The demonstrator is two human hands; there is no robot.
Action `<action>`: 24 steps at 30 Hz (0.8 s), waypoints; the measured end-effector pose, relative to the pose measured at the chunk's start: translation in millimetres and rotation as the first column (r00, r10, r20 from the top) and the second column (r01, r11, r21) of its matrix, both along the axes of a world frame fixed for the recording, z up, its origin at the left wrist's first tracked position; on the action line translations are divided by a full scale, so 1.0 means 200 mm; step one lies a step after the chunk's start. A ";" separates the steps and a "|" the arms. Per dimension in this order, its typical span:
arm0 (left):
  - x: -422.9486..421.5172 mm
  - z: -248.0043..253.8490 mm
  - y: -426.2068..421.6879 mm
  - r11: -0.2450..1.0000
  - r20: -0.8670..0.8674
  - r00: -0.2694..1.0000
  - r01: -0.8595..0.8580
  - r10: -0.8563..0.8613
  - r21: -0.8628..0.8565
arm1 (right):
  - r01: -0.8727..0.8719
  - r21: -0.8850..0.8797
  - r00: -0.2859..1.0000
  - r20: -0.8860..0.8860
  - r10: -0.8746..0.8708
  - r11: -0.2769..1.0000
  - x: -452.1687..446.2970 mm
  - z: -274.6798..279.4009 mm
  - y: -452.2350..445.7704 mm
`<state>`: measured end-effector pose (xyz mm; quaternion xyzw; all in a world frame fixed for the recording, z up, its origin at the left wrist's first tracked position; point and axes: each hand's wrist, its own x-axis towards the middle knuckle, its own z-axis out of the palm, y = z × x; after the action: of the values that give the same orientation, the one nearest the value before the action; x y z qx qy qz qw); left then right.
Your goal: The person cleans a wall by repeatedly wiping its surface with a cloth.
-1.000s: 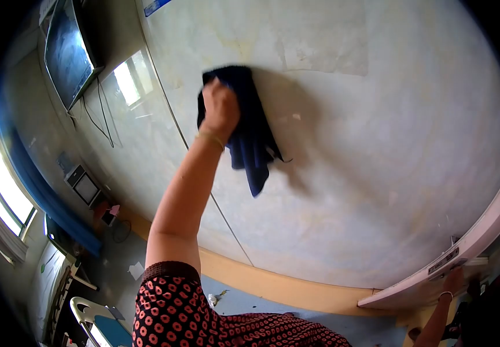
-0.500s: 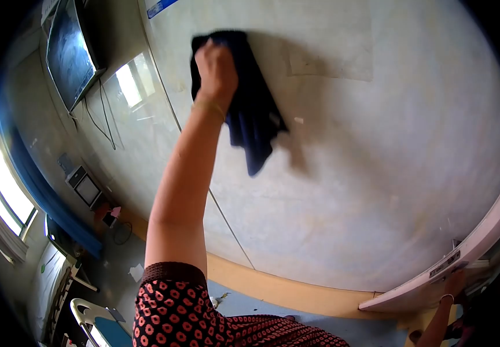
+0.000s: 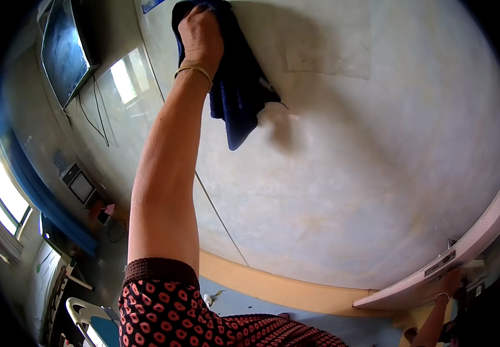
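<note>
1 navy cloth [image 3: 235, 92] up against the wall [image 3: 348, 173], left of centre at the very top of the view; its upper edge meets the frame border, so can't tell if some is cut off. Left hand [image 3: 202, 34] is clenched on its upper part, back of hand to camera; fingertips lost in the folds. Right hand out of view, can't tell its state. Cloth's long axis is near vertical with a lean: gripped end up-left, loose tail pointing down and slightly right. A 2nd corner sticks out right, with a thin dark strand [image 3: 285, 105]. Can't tell how much of the cloth touches the wall. Blue sign [image 3: 151, 4] clipped by the top border. Lower right: another person's hand [image 3: 450, 281] by the door [image 3: 400, 294], dim, grip unreadable. Frame corners black.
</note>
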<state>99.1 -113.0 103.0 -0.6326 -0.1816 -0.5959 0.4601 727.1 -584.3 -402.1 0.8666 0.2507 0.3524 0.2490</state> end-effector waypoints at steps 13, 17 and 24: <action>0.04 0.00 -0.03 0.931 0.144 0.930 0.353 -0.339 -0.091 | 0.001 0.359 0.965 -0.246 0.093 0.933 -0.14 0.09 0.05; -0.02 -0.16 0.04 0.997 -0.019 0.999 -0.048 0.049 0.054 | 0.065 -0.074 0.998 0.025 -0.063 0.995 -0.15 0.07 0.04; 0.03 -0.01 0.01 0.991 -0.099 0.994 -0.036 0.049 0.133 | 0.191 -0.191 0.980 0.085 -0.178 0.963 -0.09 0.00 0.06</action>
<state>105.5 -111.1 101.4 -0.6269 -0.1318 -0.5634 0.5218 709.2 -572.4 -402.1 0.8447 0.1942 0.3299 0.3741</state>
